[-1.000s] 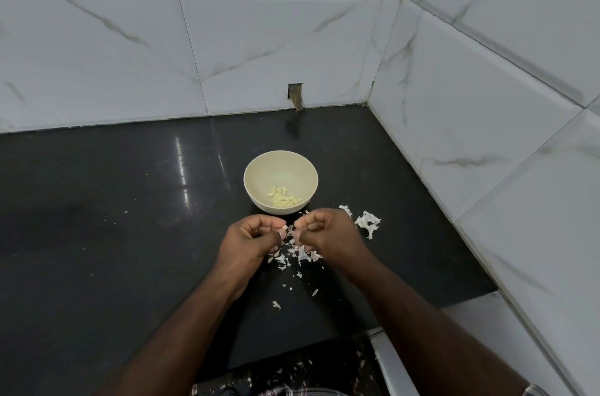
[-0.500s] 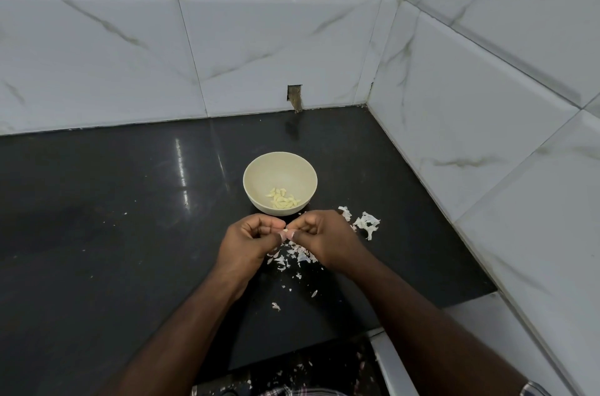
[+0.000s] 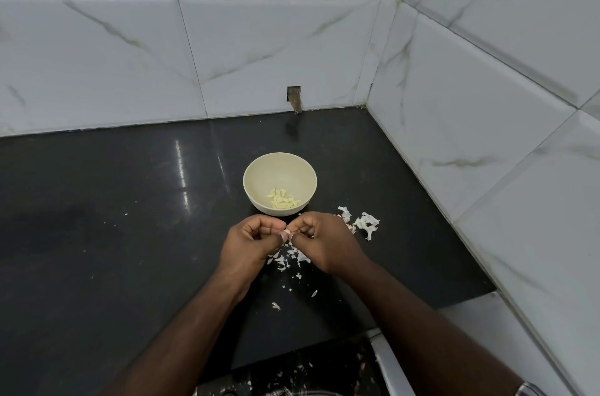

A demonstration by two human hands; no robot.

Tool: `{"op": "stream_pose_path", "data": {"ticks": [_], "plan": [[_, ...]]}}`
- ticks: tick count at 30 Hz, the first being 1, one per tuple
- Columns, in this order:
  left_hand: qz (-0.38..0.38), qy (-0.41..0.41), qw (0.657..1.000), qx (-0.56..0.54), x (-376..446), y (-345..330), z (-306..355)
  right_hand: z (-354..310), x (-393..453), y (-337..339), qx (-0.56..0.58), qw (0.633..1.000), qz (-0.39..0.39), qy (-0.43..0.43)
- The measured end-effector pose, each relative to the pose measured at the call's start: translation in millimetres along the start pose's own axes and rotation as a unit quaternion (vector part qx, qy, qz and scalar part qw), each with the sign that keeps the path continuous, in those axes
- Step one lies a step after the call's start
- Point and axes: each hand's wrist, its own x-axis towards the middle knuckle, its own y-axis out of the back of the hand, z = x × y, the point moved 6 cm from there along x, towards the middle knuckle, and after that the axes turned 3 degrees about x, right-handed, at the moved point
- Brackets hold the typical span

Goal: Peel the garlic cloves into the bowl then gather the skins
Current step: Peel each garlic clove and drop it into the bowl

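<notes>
Two hands meet low over the table [image 3: 97, 217], left hand [image 3: 250, 241] and right hand [image 3: 324, 243] both curled, fingertips pinching one clove [image 3: 287, 231] between them; its long axis is too hidden to call. Skins [image 3: 287, 257] lie scattered beneath and to the right. Straight ahead, just beyond the knuckles, sits the bowl [image 3: 256, 175], pale peeled garlic pooled inside. Equal reach for either hand, I'd say.

Your 2 forearms are bare from the lower frame up to your left hand [image 3: 250, 246] and right hand [image 3: 328, 244]. At lower right, a band [image 3: 527, 389] shows on your right wrist; checked cloth [image 3: 292, 392] shows at bottom centre.
</notes>
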Motion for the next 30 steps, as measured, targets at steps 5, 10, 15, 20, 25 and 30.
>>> {"op": "stream_pose_path", "data": {"ticks": [5, 10, 15, 20, 25, 30], "plan": [[-0.006, -0.013, 1.000, 0.012, -2, -2, 2, -5, -3, 0, -0.045, 0.999, 0.018, -0.004], [-0.012, -0.016, 0.999, 0.028, -3, -2, 4, -11, -5, 3, -0.049, 0.998, 0.029, 0.024], [-0.009, -0.010, 1.000, 0.006, -3, 2, 5, -9, -4, 4, -0.017, 0.999, 0.025, 0.028], [0.003, -0.006, 1.000, -0.003, -3, 3, 4, -3, -5, 4, 0.091, 0.996, 0.007, 0.001], [-0.005, -0.002, 1.000, 0.002, -3, 0, 3, -1, -3, 2, 0.072, 0.997, 0.004, -0.016], [-0.025, 0.002, 1.000, 0.001, -4, -1, 1, 0, -5, -5, 0.119, 0.992, 0.007, -0.041]]}}
